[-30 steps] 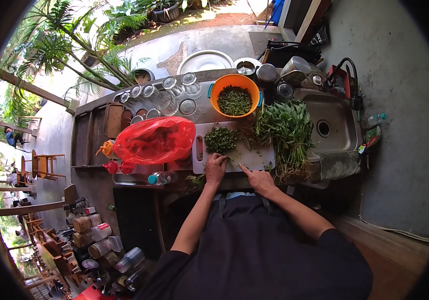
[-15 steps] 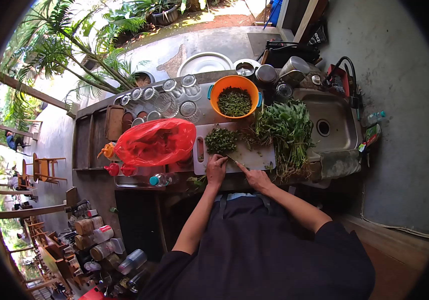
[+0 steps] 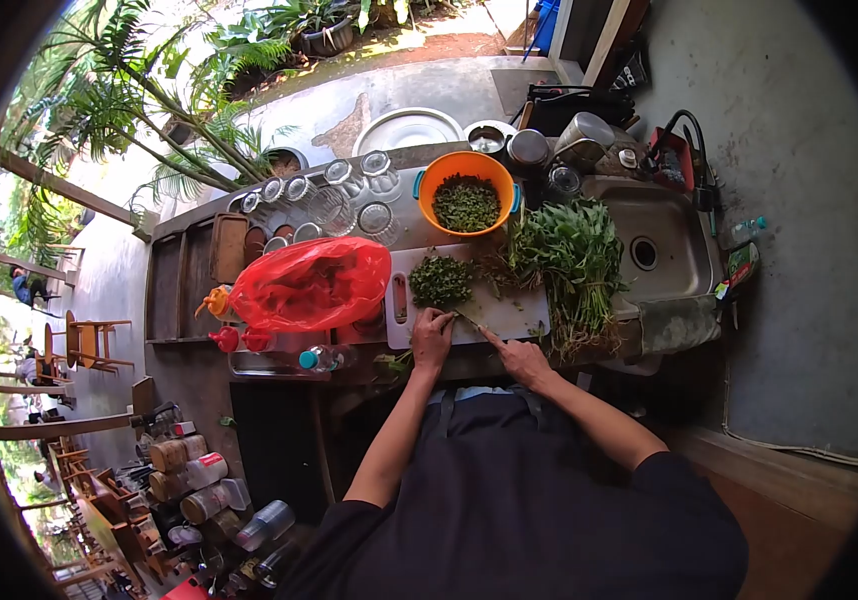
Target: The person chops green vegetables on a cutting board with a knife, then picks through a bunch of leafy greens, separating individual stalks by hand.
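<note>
On a white cutting board (image 3: 521, 318) lies a heap of chopped leafy greens (image 3: 442, 280). My left hand (image 3: 433, 338) is at the near edge of this heap, fingers curled and pressed together on some greens, mostly hidden beneath them. A knife (image 3: 470, 321) is gripped by its handle in my right hand (image 3: 524, 362), index finger stretched along it. Its blade points toward my left fingertips, low over the board. To the right, a big bunch of uncut greens with roots (image 3: 571, 260) overlaps the board's edge. Behind the board, an orange basin (image 3: 433, 214) holds more cut greens.
Left of the board sits a red plastic bag (image 3: 309, 288), with a teal-capped bottle (image 3: 322, 359) in front. Several upturned glasses (image 3: 376, 220) stand behind. At right are a metal sink (image 3: 684, 272) and a grey cloth (image 3: 687, 322) on the counter edge.
My right hand and the knife have shifted very slightly. My left hand stays at the edge of the heap. The whole view has moved a little.
</note>
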A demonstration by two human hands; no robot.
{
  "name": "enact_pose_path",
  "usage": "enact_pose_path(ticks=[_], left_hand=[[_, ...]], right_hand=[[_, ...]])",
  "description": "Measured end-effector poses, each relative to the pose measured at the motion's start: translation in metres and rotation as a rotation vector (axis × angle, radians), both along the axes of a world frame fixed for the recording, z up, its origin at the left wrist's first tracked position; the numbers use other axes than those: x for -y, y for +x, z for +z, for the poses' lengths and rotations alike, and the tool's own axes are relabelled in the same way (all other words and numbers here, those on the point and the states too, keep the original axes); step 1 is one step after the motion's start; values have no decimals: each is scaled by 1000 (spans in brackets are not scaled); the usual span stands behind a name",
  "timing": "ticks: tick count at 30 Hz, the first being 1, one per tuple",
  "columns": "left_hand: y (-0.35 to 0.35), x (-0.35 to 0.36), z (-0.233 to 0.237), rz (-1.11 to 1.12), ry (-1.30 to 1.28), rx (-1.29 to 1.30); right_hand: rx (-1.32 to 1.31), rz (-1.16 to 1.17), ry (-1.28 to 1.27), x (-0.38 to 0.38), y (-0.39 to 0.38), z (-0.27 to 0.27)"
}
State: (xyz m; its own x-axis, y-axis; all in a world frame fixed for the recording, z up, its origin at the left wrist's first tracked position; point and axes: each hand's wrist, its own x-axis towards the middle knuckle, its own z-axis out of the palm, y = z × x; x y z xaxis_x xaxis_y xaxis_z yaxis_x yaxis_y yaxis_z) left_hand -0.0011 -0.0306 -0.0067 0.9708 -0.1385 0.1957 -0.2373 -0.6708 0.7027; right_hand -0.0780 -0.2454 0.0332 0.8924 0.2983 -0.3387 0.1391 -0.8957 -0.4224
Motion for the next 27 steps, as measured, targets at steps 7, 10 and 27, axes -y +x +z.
enact_pose_path(ticks=[7,10,27], left_hand=[[-3,-1,-2,-48,95,80],[-4,-1,-1,-43,85,60],[0,-4,-6,-60,55,67]], right_hand=[[6,6,-15,-6,3,15],[22,8,-4,-11,3,25],[-7,16,-3,-19,9,5]])
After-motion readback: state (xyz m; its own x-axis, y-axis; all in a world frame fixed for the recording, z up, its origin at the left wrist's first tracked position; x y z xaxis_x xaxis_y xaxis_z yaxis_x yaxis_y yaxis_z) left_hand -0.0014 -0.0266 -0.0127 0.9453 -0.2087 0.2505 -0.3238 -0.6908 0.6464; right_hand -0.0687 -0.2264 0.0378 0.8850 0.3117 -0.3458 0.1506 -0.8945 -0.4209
